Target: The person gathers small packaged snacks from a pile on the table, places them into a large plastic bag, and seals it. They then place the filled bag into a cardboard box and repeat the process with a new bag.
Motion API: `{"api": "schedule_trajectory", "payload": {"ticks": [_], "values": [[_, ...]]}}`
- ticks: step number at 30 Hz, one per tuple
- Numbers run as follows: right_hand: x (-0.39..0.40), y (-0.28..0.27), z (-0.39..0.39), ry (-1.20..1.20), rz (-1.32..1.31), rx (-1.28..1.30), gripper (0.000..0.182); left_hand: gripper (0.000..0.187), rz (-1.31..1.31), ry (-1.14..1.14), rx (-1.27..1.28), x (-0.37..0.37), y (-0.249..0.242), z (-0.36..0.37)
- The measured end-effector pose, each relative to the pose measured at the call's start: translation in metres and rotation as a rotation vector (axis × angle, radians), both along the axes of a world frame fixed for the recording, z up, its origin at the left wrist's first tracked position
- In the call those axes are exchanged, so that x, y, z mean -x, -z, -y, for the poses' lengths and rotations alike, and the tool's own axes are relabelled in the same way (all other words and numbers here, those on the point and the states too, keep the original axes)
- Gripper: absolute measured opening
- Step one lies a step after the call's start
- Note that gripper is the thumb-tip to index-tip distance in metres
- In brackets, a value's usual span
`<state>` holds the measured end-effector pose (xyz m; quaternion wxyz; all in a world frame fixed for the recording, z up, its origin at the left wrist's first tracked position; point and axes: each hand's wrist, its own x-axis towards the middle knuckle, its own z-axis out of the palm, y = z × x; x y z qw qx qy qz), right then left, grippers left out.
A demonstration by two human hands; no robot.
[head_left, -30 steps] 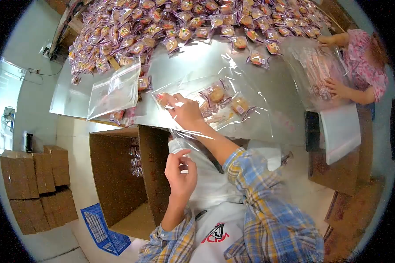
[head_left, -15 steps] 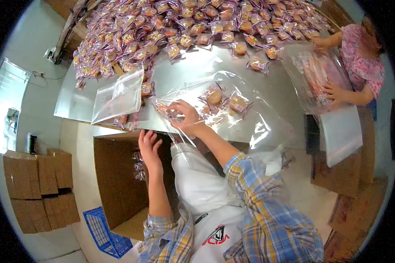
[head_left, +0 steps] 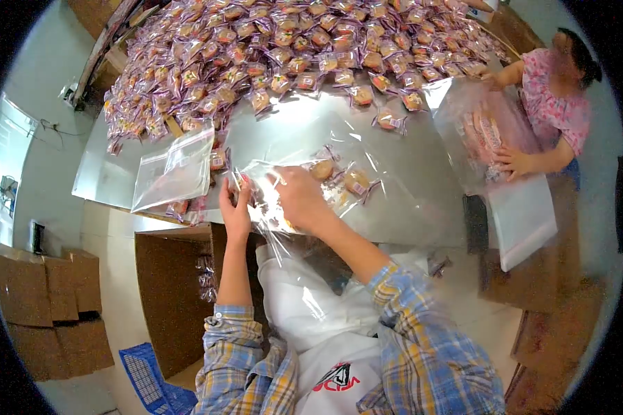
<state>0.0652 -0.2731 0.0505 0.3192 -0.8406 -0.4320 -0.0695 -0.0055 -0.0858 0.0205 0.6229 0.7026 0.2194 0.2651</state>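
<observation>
A large clear plastic bag (head_left: 394, 207) lies across the front of the metal table, its near end bunched between my hands. My right hand (head_left: 303, 199) is closed on the film at its opening, fingers pinched and partly hidden by glare. At the bag's left edge, my left hand (head_left: 236, 213) has thumb and fingertips around the film. Just past my right hand, a wrapped cake (head_left: 321, 169) and another wrapped cake (head_left: 358, 182) show through the plastic. To the left lies a stack of flat clear bags (head_left: 174, 169), with a few wrapped cakes by its edge.
A big heap of wrapped cakes (head_left: 256, 48) covers the far side of the metal table (head_left: 422, 162). Below stands an open cardboard box (head_left: 176, 290) beside a blue crate (head_left: 149, 380). At right, a person (head_left: 554, 104) handles a filled bag (head_left: 484, 138). Cartons (head_left: 45, 290) are stacked at left.
My left hand has risen from below the table edge to the bag's left edge. My right hand stays at the bag's opening. The whole view has shifted slightly.
</observation>
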Motion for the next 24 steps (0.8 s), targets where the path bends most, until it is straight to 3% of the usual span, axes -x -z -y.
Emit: {"api": "schedule_trajectory", "payload": {"ticks": [2, 4, 7, 10, 13, 16, 17, 20, 21, 24], "values": [[-0.001, -0.004, 0.021, 0.245, 0.214, 0.143, 0.055, 0.075, -0.030, 0.000, -0.023, 0.001, -0.009, -0.003], [0.002, -0.020, 0.039, 0.438, 0.129, 0.193, 0.058, 0.076, -0.092, -0.030, -0.007, 0.003, -0.018, -0.004], [-0.009, -0.004, 0.043, 0.455, 0.021, 0.157, 0.058, 0.074, -0.042, -0.025, -0.047, 0.000, 0.000, -0.011], [-0.008, -0.015, 0.042, 0.221, 0.052, 0.072, 0.059, 0.068, 0.003, -0.025, -0.014, 0.002, -0.004, -0.009], [0.005, -0.021, 0.010, 0.114, -0.244, -0.305, 0.051, 0.059, 0.072, -0.078, 0.004, 0.006, 0.001, -0.004], [0.008, -0.009, -0.021, 0.189, -0.336, -0.508, 0.042, 0.057, 0.046, -0.022, -0.055, 0.005, 0.007, -0.007], [0.008, 0.007, -0.041, 0.090, -0.838, -0.968, 0.037, 0.055, 0.039, -0.013, -0.028, 0.006, 0.005, -0.007], [0.000, 0.002, -0.040, 0.279, -1.056, -0.930, 0.029, 0.055, 0.067, -0.051, -0.146, 0.004, 0.013, -0.006], [-0.002, 0.012, -0.039, 0.179, -1.110, -0.930, 0.033, 0.056, 0.047, -0.049, -0.137, 0.004, 0.011, -0.004], [-0.001, 0.028, -0.039, 0.128, -0.687, -0.653, 0.032, 0.059, -0.003, -0.052, -0.138, 0.009, 0.003, -0.002]]}}
